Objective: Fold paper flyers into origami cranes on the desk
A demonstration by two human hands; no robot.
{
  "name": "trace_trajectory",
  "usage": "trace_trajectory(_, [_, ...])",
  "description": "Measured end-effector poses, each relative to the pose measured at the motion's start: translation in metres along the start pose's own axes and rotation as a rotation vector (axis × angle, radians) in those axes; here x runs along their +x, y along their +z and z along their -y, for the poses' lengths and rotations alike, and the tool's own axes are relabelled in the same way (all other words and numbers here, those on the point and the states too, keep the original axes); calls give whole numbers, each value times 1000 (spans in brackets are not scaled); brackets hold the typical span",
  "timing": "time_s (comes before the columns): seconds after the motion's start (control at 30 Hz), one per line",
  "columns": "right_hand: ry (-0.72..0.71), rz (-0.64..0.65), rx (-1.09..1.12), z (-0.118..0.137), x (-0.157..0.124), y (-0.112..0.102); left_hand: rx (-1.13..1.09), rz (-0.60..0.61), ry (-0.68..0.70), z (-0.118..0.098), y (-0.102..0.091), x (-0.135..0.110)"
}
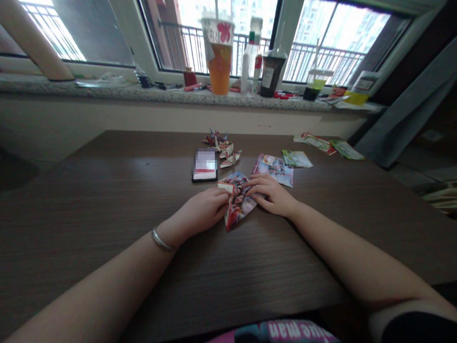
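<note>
A piece of printed colourful paper (238,202), partly folded, lies on the dark wooden table (107,200) in front of me. My left hand (202,212) pinches the paper's left edge, its fingers curled over a folded flap. My right hand (273,193) rests flat on the paper's right side, fingers stretched out and pressing it down. A silver bangle (161,241) circles my left wrist.
A phone (204,165) lies just beyond the paper, with folded paper cranes (223,145) behind it. Loose printed sheets (274,169) and leaflets (314,143) lie to the right. On the windowsill stand a big orange drink cup (218,55), bottles and other cups.
</note>
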State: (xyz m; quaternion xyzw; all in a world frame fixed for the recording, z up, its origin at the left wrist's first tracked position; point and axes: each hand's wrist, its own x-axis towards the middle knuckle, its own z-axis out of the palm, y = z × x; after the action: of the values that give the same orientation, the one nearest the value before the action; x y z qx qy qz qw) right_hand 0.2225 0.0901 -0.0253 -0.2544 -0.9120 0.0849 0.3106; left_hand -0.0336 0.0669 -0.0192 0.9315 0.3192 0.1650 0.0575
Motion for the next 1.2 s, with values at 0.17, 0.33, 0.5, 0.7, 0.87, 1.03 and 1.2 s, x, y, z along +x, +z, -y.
trace_trajectory(0.17, [-20,39,17,1,0,0,44,-45,-1,1,-1,-1])
trace_trajectory(0.33, [-55,72,20,2,0,-1,99,-58,-48,5,1,-1])
trace_trajectory(0.5, [-104,87,23,-2,0,1,88,-56,-34,4,1,-1])
trace_trajectory(0.7, [-124,89,-59,-2,-1,-2,52,7,-13,3,0,-4])
trace_trajectory(0.87, [-164,145,-272,13,1,-6,95,7,28,2,0,-3])
trace_trajectory(1.03, [-156,200,-302,23,0,-4,80,-30,19,3,-3,1])
trace_trajectory(1.2, [-74,217,-318,35,0,-1,79,-4,3,6,-2,-1])
